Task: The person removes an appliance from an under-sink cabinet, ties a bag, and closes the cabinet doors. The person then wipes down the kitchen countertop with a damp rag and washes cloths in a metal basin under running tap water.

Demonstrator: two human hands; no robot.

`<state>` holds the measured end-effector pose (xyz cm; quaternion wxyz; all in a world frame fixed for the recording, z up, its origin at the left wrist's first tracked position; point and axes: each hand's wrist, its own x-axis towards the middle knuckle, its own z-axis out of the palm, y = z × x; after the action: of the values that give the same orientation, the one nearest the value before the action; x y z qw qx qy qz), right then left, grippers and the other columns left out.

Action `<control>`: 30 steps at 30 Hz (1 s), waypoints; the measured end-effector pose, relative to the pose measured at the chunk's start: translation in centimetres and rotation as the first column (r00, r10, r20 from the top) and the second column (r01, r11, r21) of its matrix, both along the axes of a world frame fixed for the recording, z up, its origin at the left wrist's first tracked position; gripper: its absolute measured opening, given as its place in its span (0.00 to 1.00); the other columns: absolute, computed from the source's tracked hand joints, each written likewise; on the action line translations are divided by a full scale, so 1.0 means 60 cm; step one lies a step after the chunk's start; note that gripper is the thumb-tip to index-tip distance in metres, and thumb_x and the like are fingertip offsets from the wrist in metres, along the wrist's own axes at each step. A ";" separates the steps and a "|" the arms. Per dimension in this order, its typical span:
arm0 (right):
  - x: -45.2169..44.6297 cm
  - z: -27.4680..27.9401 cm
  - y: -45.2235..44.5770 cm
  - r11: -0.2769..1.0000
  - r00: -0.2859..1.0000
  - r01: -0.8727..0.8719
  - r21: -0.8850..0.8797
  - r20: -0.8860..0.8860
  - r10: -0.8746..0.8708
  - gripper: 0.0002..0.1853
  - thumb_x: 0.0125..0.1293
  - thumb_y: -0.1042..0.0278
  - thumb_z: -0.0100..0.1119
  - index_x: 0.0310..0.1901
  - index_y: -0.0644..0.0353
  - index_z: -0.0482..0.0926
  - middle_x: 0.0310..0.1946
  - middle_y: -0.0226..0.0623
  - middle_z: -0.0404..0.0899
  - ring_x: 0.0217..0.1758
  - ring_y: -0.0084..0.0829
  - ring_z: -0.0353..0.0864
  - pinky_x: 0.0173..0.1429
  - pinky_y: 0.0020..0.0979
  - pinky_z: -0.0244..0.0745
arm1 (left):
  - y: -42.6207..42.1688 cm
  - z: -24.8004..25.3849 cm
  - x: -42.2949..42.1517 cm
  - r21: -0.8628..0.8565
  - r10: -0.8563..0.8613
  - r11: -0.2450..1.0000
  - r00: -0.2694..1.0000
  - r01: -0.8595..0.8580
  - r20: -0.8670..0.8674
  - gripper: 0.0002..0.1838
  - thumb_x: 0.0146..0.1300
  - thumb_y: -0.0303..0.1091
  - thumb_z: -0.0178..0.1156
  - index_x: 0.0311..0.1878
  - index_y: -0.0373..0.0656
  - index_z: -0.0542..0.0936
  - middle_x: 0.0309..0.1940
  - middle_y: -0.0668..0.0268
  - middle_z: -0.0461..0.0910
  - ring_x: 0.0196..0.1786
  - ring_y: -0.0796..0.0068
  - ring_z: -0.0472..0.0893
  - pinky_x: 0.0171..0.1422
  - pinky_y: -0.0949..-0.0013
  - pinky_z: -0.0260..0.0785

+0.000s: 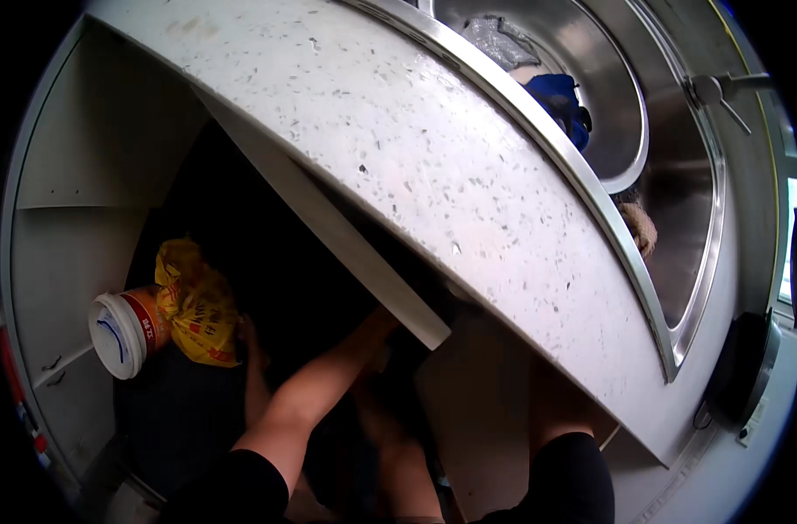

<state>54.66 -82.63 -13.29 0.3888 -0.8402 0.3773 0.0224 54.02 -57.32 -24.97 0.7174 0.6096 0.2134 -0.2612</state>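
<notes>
Seemingly, panel [355, 246] and counter [372, 131] hid both hands; I couldn't tell their grip. The bag [196, 306] lay left of the arms [329, 371].

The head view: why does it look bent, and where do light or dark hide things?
Head view: the steel sink rim bows, probably from a wide lens, and the corners are black; head view: deep shadow swallows much of the cupboard, though the yellow bag stands out; head view: a bright patch at right looks washed out.
</notes>
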 end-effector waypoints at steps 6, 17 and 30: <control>-0.044 -0.005 0.010 0.995 0.996 0.078 0.059 0.047 -0.080 0.25 0.59 0.51 0.60 0.51 0.62 0.76 0.44 0.43 0.78 0.47 0.37 0.79 0.51 0.33 0.73 | -0.007 0.005 -0.002 0.029 0.004 1.000 1.000 -0.004 0.010 0.32 0.57 0.32 0.59 0.65 0.43 0.60 0.60 0.59 0.64 0.61 0.63 0.65 0.64 0.54 0.60; -0.140 -0.024 0.089 0.935 0.960 0.238 0.264 0.083 -0.268 0.24 0.60 0.52 0.59 0.51 0.61 0.75 0.42 0.42 0.78 0.45 0.37 0.79 0.50 0.34 0.75 | -0.023 0.007 0.000 0.070 -0.043 0.997 0.998 0.039 0.051 0.33 0.60 0.35 0.57 0.67 0.42 0.57 0.64 0.56 0.60 0.65 0.60 0.61 0.68 0.58 0.55; -0.354 -0.031 0.377 0.557 0.774 0.529 0.640 -0.094 -0.627 0.22 0.61 0.52 0.59 0.51 0.59 0.73 0.41 0.41 0.77 0.44 0.37 0.79 0.49 0.34 0.76 | -0.009 0.057 -0.022 0.167 -0.285 0.955 0.912 0.244 0.297 0.35 0.63 0.38 0.55 0.70 0.40 0.54 0.68 0.53 0.56 0.70 0.57 0.56 0.73 0.61 0.50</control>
<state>33.43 -60.02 -15.18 0.6597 -0.4856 0.5721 -0.0419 52.69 -57.83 -21.55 0.6602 0.7111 0.0269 -0.2404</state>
